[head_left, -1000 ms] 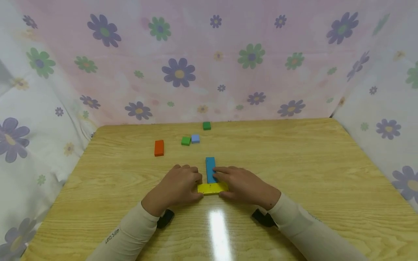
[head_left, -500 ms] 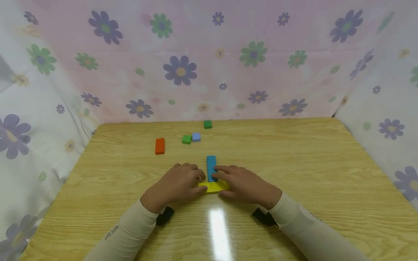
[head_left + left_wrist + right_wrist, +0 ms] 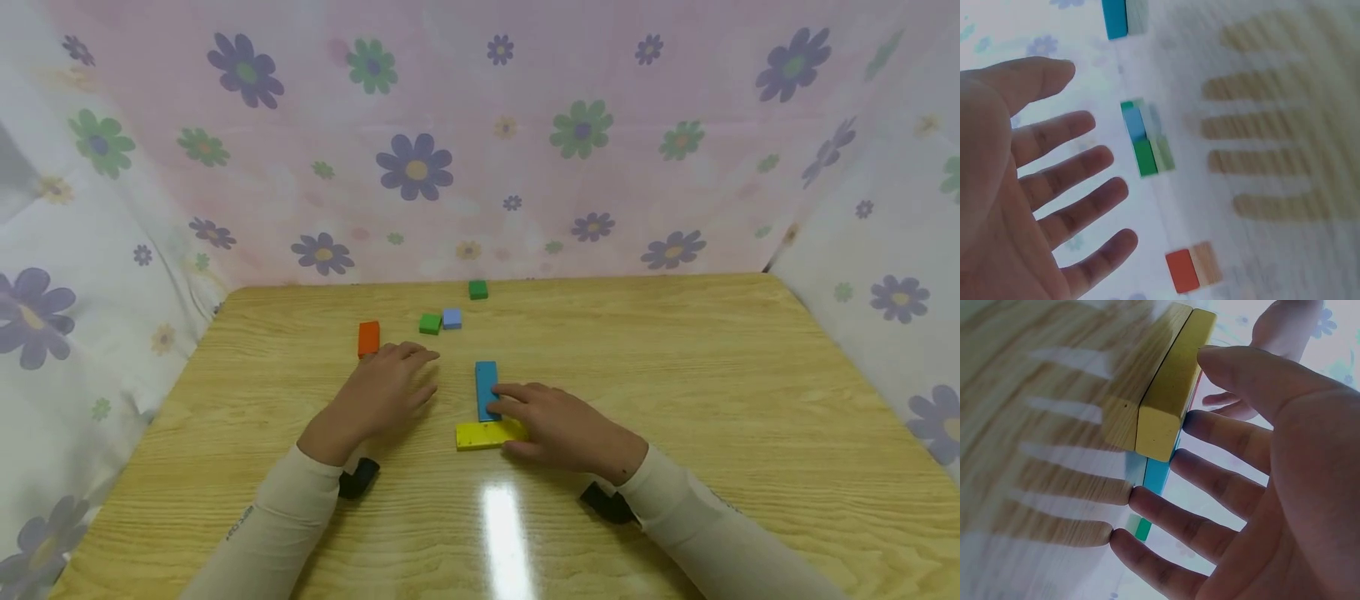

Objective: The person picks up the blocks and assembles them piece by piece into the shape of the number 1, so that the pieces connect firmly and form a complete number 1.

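Note:
A long blue block (image 3: 486,387) and a long yellow block (image 3: 480,436) lie on the table in a T, the blue one's near end against the yellow one. My right hand (image 3: 562,429) rests at them, fingertips on the blue block and thumb by the yellow block's near side. In the right wrist view its fingers (image 3: 1210,478) are fairly straight, and the yellow block's end (image 3: 1161,430) faces the camera. My left hand (image 3: 378,396) holds nothing and hovers above the table with spread fingers, just in front of the red block (image 3: 368,337), partly covering its near end.
Towards the back of the wooden table (image 3: 675,358) lie a light green block (image 3: 430,324), a small periwinkle block (image 3: 452,318) beside it, and a dark green block (image 3: 477,289) near the far edge. Flowered cloth (image 3: 495,167) hangs behind and at both sides.
My left hand has let go of the yellow block's left end and moved away to the left and forward, towards the red block. The right hand has stayed in place.

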{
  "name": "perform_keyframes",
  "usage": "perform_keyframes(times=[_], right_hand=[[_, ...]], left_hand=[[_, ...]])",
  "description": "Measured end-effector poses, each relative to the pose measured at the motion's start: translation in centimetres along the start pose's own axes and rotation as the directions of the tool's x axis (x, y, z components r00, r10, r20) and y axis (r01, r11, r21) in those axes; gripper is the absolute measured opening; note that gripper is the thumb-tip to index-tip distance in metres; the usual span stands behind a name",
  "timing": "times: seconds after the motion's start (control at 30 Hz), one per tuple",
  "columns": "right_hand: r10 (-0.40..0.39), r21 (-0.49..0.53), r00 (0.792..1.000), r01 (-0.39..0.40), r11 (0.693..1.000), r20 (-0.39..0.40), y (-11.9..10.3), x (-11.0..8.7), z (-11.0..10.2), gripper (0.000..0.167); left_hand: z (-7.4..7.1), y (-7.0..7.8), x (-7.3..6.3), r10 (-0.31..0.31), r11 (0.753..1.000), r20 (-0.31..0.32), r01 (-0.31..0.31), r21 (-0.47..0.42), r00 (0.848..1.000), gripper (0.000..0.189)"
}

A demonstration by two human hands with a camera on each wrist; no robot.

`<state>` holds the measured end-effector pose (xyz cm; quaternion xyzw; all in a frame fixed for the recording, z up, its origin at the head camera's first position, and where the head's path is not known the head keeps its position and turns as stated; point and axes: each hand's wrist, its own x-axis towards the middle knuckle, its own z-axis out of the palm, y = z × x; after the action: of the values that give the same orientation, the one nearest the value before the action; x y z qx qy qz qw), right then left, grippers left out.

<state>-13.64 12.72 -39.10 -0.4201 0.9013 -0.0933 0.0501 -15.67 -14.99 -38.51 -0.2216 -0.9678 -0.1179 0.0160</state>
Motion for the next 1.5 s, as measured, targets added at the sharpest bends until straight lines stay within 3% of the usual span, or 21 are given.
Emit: perform_keyframes(times=[0.23, 0.47, 0.67, 0.83, 1.1, 1.5], right_hand=[[0.024, 0.026, 1.000, -0.024, 0.999, -0.008, -0.1, -0.4, -0.1, 0.052], [0.043, 0.051, 0.999, -0.044, 0.998, 0.017, -0.2, -0.5, -0.1, 0.053], [0.044, 0.036, 0.999, -0.045, 0.998, 0.014, -0.2, -0.4, -0.1, 0.054], [0.035, 0.027, 0.999, -0.036, 0.999, 0.010, -0.3, -0.3, -0.1, 0.053], [0.019, 0.008, 1.000, -0.019, 1.000, -0.007, -0.3, -0.2, -0.1, 0.052], [0.019, 0.011, 1.000, -0.019, 1.000, -0.003, -0.3, 0.0, -0.1, 0.051]], left_hand=[[-0.3, -1.6, 0.1, -0.063, 0.998, -0.003, 0.063, 0.025, 0.998, 0.053], [-0.4, -2.8, -0.3, -0.089, 0.996, 0.026, 0.090, -0.021, 0.996, 0.062], [-0.7, -3.8, -0.7, -0.204, 0.976, 0.114, 0.212, -0.056, 0.972, 0.068], [-0.7, -4.4, -0.9, -0.259, 0.964, 0.145, 0.265, -0.029, 0.955, 0.068], [-0.8, -4.9, -0.9, -0.278, 0.959, 0.153, 0.283, -0.012, 0.948, 0.066], [-0.7, -5.2, -0.6, -0.237, 0.972, 0.076, 0.236, 0.014, 0.969, 0.045]])
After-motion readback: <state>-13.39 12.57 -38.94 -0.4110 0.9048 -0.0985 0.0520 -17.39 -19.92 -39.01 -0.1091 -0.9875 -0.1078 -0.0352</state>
